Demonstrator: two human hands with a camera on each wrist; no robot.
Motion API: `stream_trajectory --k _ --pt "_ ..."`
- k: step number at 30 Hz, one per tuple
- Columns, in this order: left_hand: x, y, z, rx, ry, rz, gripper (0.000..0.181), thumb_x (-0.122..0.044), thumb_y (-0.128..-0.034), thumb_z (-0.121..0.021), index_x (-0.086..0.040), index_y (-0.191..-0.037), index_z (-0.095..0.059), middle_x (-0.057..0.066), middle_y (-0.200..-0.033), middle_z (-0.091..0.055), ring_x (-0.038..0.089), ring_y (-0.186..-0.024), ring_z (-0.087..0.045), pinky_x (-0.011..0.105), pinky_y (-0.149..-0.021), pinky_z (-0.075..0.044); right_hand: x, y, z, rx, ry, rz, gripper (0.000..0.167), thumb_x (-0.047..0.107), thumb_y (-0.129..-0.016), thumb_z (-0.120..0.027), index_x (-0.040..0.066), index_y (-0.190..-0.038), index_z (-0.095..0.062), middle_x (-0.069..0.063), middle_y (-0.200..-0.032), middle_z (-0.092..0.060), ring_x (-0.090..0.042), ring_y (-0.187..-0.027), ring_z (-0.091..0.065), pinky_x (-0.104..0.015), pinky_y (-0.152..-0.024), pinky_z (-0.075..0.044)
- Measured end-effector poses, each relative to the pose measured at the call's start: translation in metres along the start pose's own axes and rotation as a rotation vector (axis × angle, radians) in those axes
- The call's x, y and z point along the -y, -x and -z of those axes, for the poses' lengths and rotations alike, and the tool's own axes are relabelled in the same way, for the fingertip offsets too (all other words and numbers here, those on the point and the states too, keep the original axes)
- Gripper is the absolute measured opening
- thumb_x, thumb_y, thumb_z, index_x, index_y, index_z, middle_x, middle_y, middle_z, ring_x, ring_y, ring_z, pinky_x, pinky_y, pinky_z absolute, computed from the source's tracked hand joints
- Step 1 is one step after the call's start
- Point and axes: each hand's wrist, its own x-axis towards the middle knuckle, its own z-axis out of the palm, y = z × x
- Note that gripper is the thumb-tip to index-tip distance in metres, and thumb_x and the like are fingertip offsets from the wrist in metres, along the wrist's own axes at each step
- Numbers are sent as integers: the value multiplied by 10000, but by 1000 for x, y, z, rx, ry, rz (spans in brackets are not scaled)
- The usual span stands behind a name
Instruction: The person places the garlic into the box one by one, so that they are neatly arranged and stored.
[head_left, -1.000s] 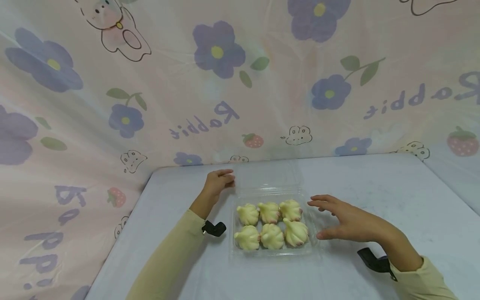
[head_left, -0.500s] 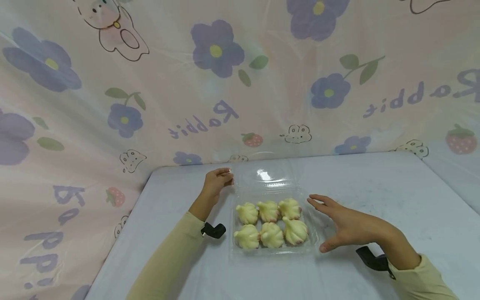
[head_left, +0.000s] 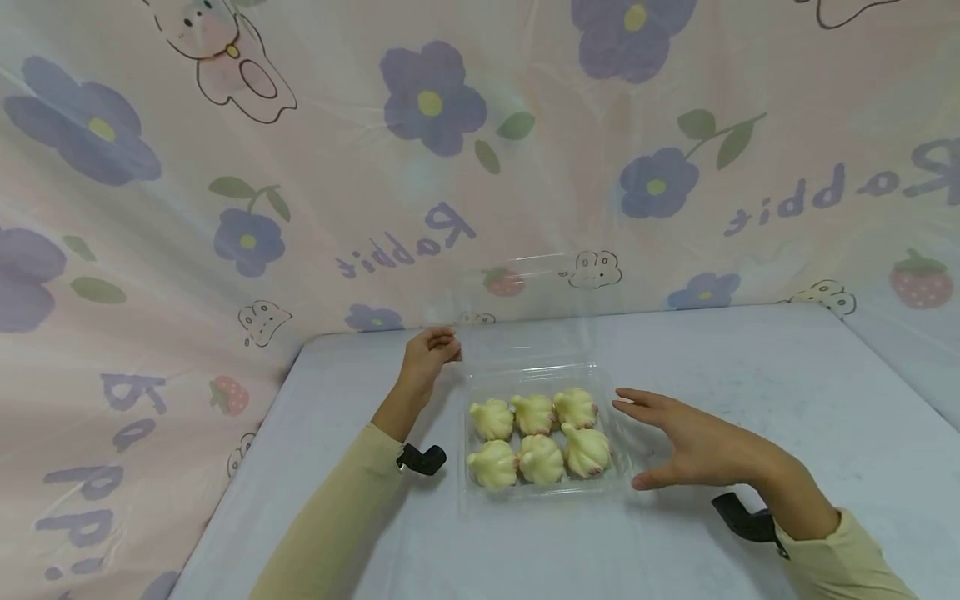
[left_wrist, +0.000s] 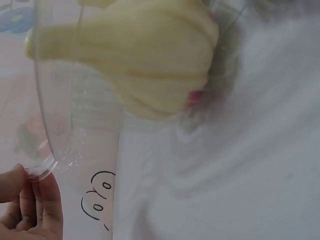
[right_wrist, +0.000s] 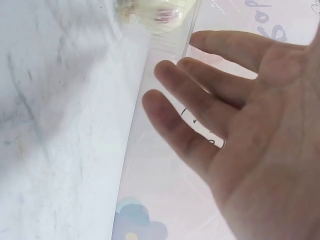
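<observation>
Several pale yellow garlic bulbs (head_left: 542,459), with pinkish base ends, lie in two rows in a clear plastic clamshell box (head_left: 547,493). Its see-through lid (head_left: 531,337) stands raised at the far side. My left hand (head_left: 427,360) is at the lid's left side; in the left wrist view, thumb and fingers pinch a corner of the clear rim (left_wrist: 46,167), with one garlic bulb (left_wrist: 155,60) large behind the plastic. To the right of the box, my right hand (head_left: 701,442) holds nothing, its fingers spread, as the right wrist view of the palm (right_wrist: 270,135) confirms.
The box stands on a white-covered table (head_left: 525,558). Just behind the table hangs a pink curtain (head_left: 322,183) printed with flowers and rabbits. A black wrist camera (head_left: 422,459) sits at the left cuff, another black camera (head_left: 746,518) at the right.
The lid has swung up from lying back to a steeper tilt, with my left hand rising slightly at its corner. The box has shifted slightly away. My right hand stays nearly in place.
</observation>
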Motion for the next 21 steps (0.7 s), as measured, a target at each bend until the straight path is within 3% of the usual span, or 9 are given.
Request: stream_trajectory --k 4,8,12,21 --pt "-3 0 0 60 -39 -77 361 76 -950 -577 -8 -1294 -509 46 -1033 -542 125 -814 -582 234 -719 -558 1 -2 -4 -3 7 -20 1110 674 -716 -761 35 -1532 -366 -174 -1622 -264 -478 -1430 -336 -646 -1034 -436" --pt "-8 1 0 106 -74 -159 504 93 -947 -569 -65 -1412 -453 16 -1026 -505 118 -838 -549 250 -708 -529 2 -4 -6 -8 40 -38 1145 701 -696 -757 31 -1535 -357 -164 -1630 -256 -466 -1426 -354 -633 -1036 -441" --pt "-17 1 1 118 -70 -177 502 83 -949 -572 -57 -1416 -456 3 -1060 -495 122 -910 -546 263 -743 -525 3 -4 -6 -15 71 -38 1132 712 -704 -745 41 -1533 -366 -157 -1626 -271 -454 -1412 -385 -620 -1023 -457" --pt "-61 6 -1 117 -83 -289 414 -43 -987 -581 10 -1384 -480 -20 -1094 -515 126 -1000 -529 220 -782 -507 4 -3 -7 -43 109 -49 1106 726 -708 -732 57 -1522 -397 -138 -1616 -308 -433 -1393 -427 -607 -1015 -469"
